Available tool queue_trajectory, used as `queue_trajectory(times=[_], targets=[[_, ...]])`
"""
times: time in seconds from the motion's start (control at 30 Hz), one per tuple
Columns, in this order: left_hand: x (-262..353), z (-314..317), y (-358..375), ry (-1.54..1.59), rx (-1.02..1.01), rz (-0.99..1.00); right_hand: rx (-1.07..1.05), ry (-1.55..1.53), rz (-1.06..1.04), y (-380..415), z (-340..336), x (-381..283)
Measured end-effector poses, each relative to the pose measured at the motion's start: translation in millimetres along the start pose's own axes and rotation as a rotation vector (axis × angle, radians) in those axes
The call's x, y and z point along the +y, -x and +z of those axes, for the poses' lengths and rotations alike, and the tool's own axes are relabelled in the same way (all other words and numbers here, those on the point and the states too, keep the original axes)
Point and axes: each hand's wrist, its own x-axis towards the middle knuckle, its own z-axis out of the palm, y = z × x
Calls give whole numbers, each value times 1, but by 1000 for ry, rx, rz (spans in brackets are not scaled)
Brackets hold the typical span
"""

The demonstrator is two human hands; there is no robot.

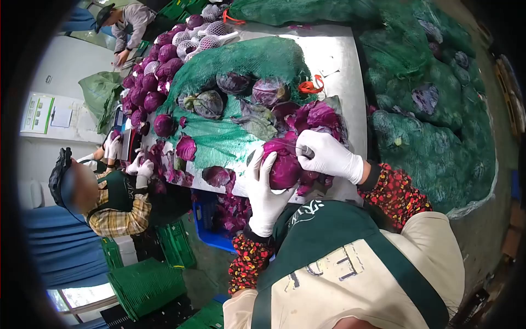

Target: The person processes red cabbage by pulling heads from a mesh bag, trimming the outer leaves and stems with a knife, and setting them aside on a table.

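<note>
A peeled red cabbage (pixel 284 167) rests at the near edge of the table, bright purple and glossy. My left hand (pixel 264 189), in a white glove, is wrapped around its left side with the fingers spread over it. My right hand (pixel 329 156), also gloved in white, is closed on a small knife (pixel 308 153); its thin blade lies over the top of the cabbage. Loose purple leaves (pixel 318 116) are heaped just beyond my hands. Behind them, a green mesh sack (pixel 246 57) lies open with several unpeeled cabbages (pixel 268 91) at its mouth.
Peeled cabbages (pixel 150 82), some in white foam nets, are piled along the table's far left. Full mesh sacks (pixel 433 148) stand at right. A blue crate (pixel 205 233) below the edge holds leaves. Two co-workers (pixel 118 200) work at left, near green crates (pixel 148 285).
</note>
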Motion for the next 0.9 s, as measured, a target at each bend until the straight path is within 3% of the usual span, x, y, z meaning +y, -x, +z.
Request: queue_trajectory(times=[0.2,0.33,0.4,0.5,0.53,0.6,0.63,0.73,0.8,0.83,0.9], targets=[[0,3,-7,3,38,-6,-13,-212,146,6,-6,-15],[-4,4,-9,21,45,33,-77,-165,200,3,-15,-10],[-4,2,-9,39,42,48,-142,-412,309,0,-14,1],[-5,4,-8,122,48,-3,-73,-494,207,-1,-15,2],[-11,7,-5,324,54,-111,-92,-627,361,1,-22,-5],[-11,7,-5,670,86,-313,-47,-717,291,1,-23,-3],[-13,7,-4,669,88,-310,-9,-810,218,0,-24,-3],[-25,7,-1,616,95,-284,-85,-907,257,3,-29,-6],[-29,7,0,968,67,-370,-105,-954,274,2,-31,-2],[-32,9,1,966,71,-364,-24,-989,263,3,-30,-5],[-41,17,8,1381,73,-441,64,-1000,169,0,-30,1]])
